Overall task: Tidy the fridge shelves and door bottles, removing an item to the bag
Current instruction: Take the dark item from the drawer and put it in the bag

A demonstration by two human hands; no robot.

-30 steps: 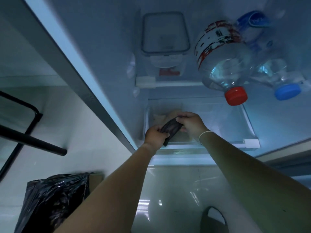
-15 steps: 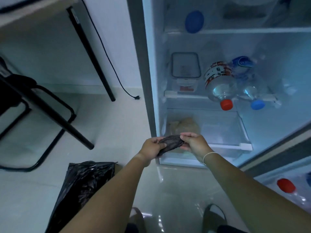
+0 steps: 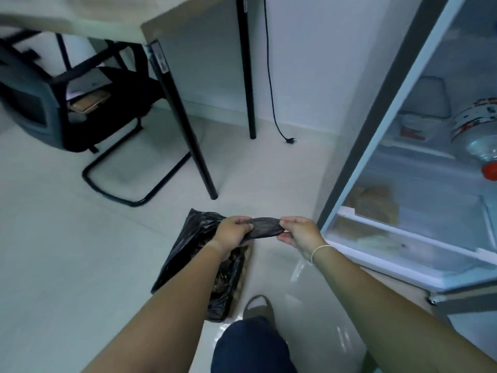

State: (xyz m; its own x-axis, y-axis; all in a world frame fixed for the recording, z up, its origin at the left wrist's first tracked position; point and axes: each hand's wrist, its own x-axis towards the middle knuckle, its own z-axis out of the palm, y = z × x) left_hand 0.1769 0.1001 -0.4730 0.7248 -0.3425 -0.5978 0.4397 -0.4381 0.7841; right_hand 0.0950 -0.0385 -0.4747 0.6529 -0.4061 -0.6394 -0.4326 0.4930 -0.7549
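A dark, limp, wrinkled item (image 3: 265, 230) is stretched between my two hands. My left hand (image 3: 232, 232) grips its left end and my right hand (image 3: 300, 232) pinches its right end. Both hands hover over the open top of a black plastic bag (image 3: 199, 238) that lies on the pale floor. The open fridge (image 3: 403, 135) stands at the right. Its bottom drawer (image 3: 403, 232) holds a brownish wrapped item (image 3: 373, 203). Above it, on a shelf, lie a large water bottle with a red cap (image 3: 481, 135) and a clear lidded container (image 3: 422, 117).
A desk with black legs (image 3: 188, 125) stands at the back, a black chair (image 3: 80, 103) tucked under it at the left. A black power cord (image 3: 271, 76) hangs down the wall to the floor. My slippered foot (image 3: 258, 305) and knee are below the bag.
My hands have pulled the dark item out of the fridge drawer and carried it left and down to above the black bag. My view has swung left, away from the fridge.
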